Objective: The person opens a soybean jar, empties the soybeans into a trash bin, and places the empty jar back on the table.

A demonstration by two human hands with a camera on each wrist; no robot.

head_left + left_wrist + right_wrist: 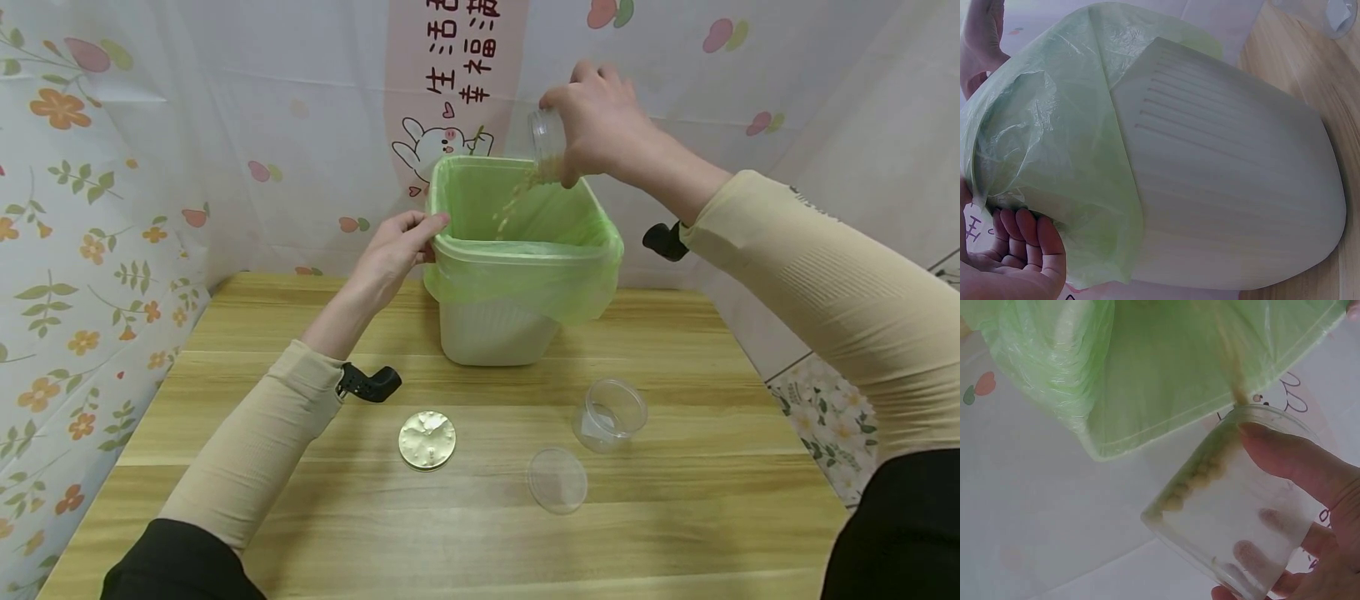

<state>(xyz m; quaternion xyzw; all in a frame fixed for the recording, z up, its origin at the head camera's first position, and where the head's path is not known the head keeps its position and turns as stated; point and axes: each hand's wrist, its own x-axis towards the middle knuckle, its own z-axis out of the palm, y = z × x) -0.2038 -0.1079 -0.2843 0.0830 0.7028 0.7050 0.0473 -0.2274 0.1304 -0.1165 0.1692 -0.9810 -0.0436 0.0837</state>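
Observation:
A white trash bin [491,333] lined with a green plastic bag [525,279] stands at the back of the table. My left hand [393,250] grips its left rim, thumb on top and fingers curled beneath, over the folded bag. Above the bin's right side, my right hand [603,121] holds a clear plastic jar [547,137] tipped with its mouth toward the bag. Small yellowish beans [513,204] stream from the jar into the bin. In the right wrist view, more beans [1194,478] lie along the jar's lower wall, and the thumb and fingers wrap around it.
On the wooden table [322,517] lie a gold-coloured round lid [427,440] and a clear flat lid [557,481]. Beside them stands a clear cup [613,412] with something whitish inside. A printed cloth [300,125] hangs close behind the bin.

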